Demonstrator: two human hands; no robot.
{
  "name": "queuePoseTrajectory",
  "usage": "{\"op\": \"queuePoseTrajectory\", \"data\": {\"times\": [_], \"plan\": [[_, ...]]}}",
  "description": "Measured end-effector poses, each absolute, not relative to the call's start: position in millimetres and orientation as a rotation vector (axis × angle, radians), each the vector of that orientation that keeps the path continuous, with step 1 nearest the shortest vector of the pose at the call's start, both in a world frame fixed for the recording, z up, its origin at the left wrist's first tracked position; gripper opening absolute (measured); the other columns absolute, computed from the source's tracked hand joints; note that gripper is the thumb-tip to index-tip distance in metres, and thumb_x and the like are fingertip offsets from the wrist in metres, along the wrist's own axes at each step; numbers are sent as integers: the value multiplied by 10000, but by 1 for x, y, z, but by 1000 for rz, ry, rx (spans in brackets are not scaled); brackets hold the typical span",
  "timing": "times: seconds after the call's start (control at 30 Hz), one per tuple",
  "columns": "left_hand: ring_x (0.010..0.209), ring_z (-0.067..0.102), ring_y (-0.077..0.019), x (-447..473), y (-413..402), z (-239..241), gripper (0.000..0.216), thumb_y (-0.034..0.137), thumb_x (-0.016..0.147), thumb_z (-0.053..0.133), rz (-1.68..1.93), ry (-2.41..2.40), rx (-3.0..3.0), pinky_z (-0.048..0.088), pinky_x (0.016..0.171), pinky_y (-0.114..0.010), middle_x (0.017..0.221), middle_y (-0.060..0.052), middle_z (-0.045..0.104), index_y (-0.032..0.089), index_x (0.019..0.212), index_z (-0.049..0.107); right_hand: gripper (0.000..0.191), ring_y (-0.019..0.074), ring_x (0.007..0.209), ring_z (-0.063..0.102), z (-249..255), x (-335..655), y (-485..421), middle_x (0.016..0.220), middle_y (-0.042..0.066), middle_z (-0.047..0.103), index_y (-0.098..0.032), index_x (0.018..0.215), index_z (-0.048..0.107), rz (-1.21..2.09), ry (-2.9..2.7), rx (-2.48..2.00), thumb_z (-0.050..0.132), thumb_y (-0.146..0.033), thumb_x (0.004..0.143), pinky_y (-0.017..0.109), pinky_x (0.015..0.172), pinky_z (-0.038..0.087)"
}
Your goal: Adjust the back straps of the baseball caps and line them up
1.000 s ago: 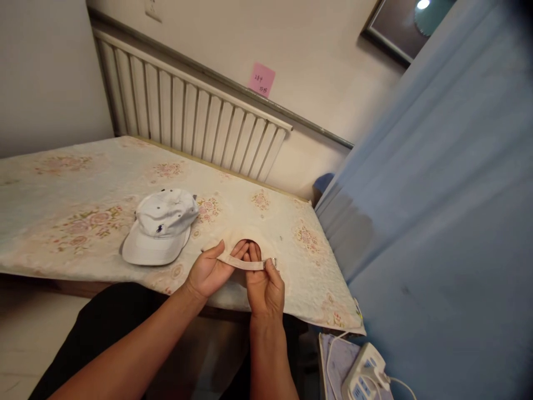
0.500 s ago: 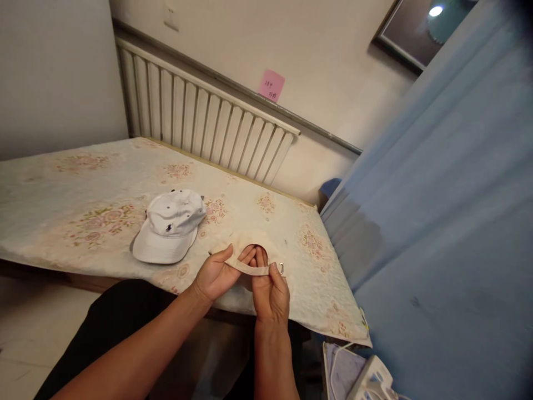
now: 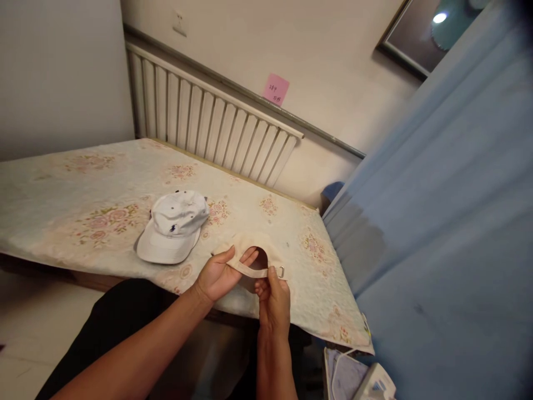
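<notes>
My left hand (image 3: pixel 216 278) is closed on a pale cream cap (image 3: pixel 273 253), the thumb lying on top of the cloth and the fingertips showing through the half-round opening at the cap's back. My right hand (image 3: pixel 275 303) pinches the same cap, thumb pressed on the strap (image 3: pixel 252 271) and fingers curled below it. The strap is a narrow, matt fabric band that bows in a shallow curve between my two hands. Just beyond my right thumb sits a small metal buckle (image 3: pixel 282 271), roughly rectangular and shiny.

Past my left hand, to its left, a white cap (image 3: pixel 183 214) rests on the bed cover, its crown soft and creased, its brim smooth and rounded, a small dark emblem stitched on the front. The floral cover (image 3: pixel 137 178) spreads under and beyond both hands, slightly rumpled, printed with faded pink roses. Farther ahead of my hands stands a ribbed, off-white radiator (image 3: pixel 216 122); well to the right of my right hand, a blue curtain (image 3: pixel 437 222) hangs in long, soft folds.
</notes>
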State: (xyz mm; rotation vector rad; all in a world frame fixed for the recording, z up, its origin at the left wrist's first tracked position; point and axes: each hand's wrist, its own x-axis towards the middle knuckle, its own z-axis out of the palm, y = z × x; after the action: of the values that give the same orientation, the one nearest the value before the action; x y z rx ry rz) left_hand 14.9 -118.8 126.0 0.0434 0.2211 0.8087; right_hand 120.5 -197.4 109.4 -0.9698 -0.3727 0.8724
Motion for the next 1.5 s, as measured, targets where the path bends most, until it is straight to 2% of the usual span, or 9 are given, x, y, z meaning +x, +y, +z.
{"op": "queuePoseTrajectory", "data": {"times": [0.2,0.33,0.57,0.97,1.17,1.5], "plan": [[1127,605,-334,15,-120,127,575,126,933,392,799,229,54,540,943,-446,1189,-292,593,12,1446,156,367,55,411,501,110,120,-198,511,-14,613,-127,671,562,893,-369,-980,733,-448,710,161,419,381],[1109,619,-331,15,-121,128,532,123,930,391,796,227,57,553,930,-433,1165,-286,603,-3,1418,220,379,56,398,494,111,120,-198,523,-3,632,-126,692,578,927,-283,-959,770,-451,664,164,406,378],[1089,634,-320,16,-119,127,516,136,934,392,792,249,55,561,919,-442,1204,-278,581,0,1407,239,426,56,396,496,112,116,-200,519,15,647,-123,718,583,1012,-200,-930,803,-469,606,153,399,376],[1125,616,-300,16,-123,128,500,105,922,408,813,192,67,517,982,-456,1269,-249,566,43,1406,297,376,40,401,450,111,115,-199,517,-9,627,-136,780,564,935,-196,-905,781,-415,650,143,418,318],[1107,625,-311,16,-124,126,543,106,923,407,806,195,83,533,958,-447,1254,-281,567,5,1427,235,380,31,401,423,110,114,-201,523,-12,619,-139,749,536,903,-227,-916,749,-446,679,148,423,296],[1100,632,-296,16,-123,124,568,116,932,396,782,195,85,542,946,-421,1251,-267,574,34,1449,178,337,35,395,401,109,114,-200,524,-15,615,-137,758,545,833,-267,-967,675,-448,747,167,421,277]]}}
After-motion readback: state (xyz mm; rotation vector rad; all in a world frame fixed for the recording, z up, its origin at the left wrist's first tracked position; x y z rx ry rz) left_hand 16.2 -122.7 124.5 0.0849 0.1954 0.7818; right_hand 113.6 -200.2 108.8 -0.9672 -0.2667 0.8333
